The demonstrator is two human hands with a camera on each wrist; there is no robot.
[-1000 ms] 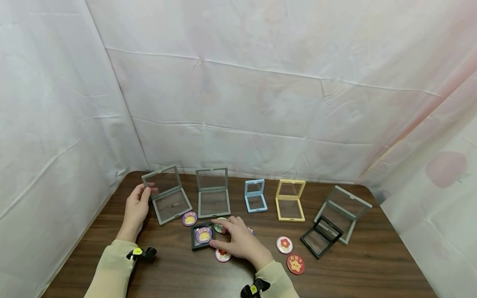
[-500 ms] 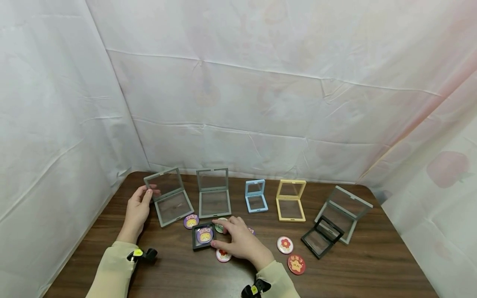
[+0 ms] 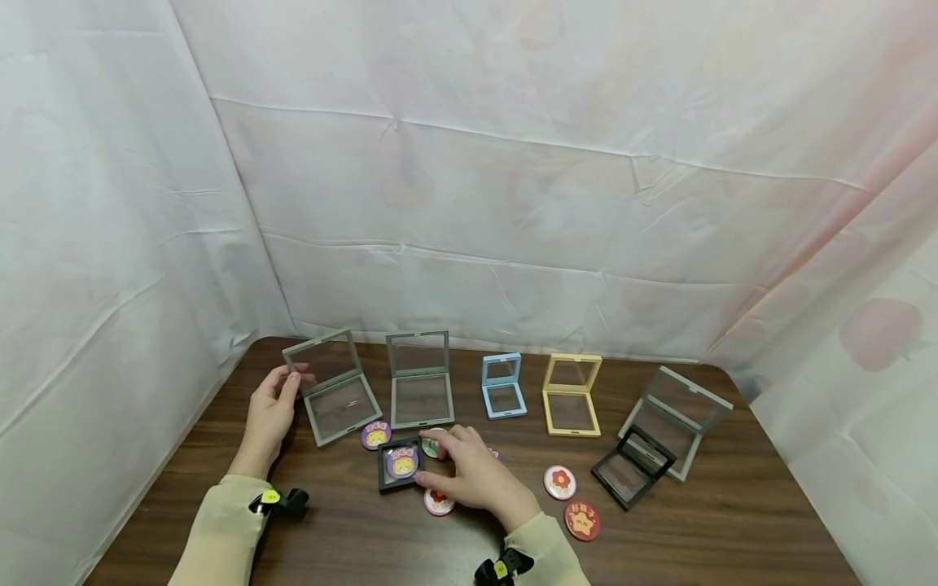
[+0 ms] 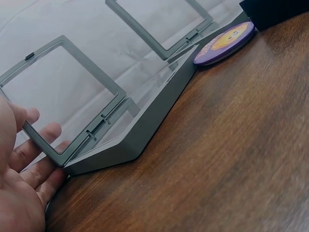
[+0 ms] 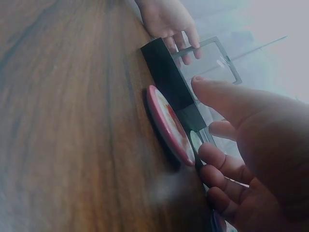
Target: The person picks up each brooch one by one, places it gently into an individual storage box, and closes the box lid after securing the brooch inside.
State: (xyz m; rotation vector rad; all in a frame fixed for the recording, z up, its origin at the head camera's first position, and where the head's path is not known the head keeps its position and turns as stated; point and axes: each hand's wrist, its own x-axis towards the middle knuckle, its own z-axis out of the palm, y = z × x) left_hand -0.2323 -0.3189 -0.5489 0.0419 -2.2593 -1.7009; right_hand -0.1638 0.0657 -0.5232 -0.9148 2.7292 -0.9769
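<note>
So — three grey frames (image 3: 333, 382), left hand (image 3: 268, 415) pinching one; two black frames (image 3: 399, 487) — right hand (image 3: 478, 472) spread by one.

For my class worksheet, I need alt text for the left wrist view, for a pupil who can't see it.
A left hand grips the raised lid of an open grey frame on a brown wooden table. A purple badge lies beside the frame, with another open grey frame behind and part of a black frame at top right.

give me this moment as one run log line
left hand: grips leftmost gray frame | right hand: beside black frame showing purple badge | right-hand contact: unclear
</note>
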